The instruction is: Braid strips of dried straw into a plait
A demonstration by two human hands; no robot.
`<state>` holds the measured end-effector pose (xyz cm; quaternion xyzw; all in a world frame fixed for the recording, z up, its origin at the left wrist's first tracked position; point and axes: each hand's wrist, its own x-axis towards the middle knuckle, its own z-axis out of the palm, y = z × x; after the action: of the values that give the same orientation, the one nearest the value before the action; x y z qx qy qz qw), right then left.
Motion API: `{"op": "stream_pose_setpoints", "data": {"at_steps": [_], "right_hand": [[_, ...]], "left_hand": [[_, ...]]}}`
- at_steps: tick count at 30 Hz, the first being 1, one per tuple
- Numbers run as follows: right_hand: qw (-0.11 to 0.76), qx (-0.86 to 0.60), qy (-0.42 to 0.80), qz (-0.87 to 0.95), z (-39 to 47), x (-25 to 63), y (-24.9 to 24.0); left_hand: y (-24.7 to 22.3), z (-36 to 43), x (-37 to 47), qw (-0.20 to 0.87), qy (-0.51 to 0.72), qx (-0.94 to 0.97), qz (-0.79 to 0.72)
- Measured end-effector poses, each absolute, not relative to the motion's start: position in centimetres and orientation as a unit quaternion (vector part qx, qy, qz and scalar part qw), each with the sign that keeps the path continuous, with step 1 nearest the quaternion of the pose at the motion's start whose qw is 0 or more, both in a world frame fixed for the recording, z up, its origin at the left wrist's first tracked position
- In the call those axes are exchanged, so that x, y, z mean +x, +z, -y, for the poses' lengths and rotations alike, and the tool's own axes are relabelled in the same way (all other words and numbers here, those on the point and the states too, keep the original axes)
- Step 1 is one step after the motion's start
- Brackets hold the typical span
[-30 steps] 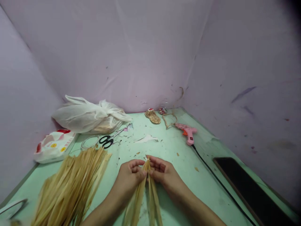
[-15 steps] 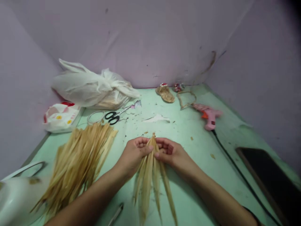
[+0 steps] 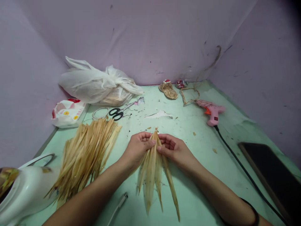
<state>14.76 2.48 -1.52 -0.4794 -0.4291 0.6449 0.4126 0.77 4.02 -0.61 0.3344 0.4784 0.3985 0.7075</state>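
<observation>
A small fan of dried leaf strips spreads toward me, its narrow gathered end pointing away. My left hand pinches it near that gathered end, thumb on top. From the other side my right hand grips the same strips, thumb and fingers closed on them. The hands nearly meet over the upper part of the fan, hiding some of it. To the left lies a thick bundle of dried leaf strips, beside my left forearm.
Black-handled scissors, a tissue pack and a white plastic bag lie at back left. A white jar stands at left. On the right are a pink glue gun with its cord and a phone. A woven ornament lies behind.
The view has shifted slightly, so everything sits a little further right and higher. Both hands keep hold of the leaf strips, with little visible change in grip.
</observation>
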Motion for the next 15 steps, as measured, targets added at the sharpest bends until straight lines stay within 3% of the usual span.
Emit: {"op": "stream_pose_setpoints", "data": {"at_steps": [11, 13, 15], "right_hand": [[0.443, -0.523, 0.601, 0.412, -2.1, 14.4, -1.7], [0.462, -0.561, 0.524, 0.444, -1.8, 14.4, -1.6], [0.505, -0.585, 0.370, 0.515, -1.0, 14.3, -1.1]], "left_hand": [[-0.6, -3.9, 0.9, 0.694, 0.438, 0.320, -0.474], [-0.7, -4.1, 1.0, 0.667, 0.482, 0.304, -0.480], [-0.9, -4.3, 1.0, 0.636, 0.525, 0.292, -0.484]]}}
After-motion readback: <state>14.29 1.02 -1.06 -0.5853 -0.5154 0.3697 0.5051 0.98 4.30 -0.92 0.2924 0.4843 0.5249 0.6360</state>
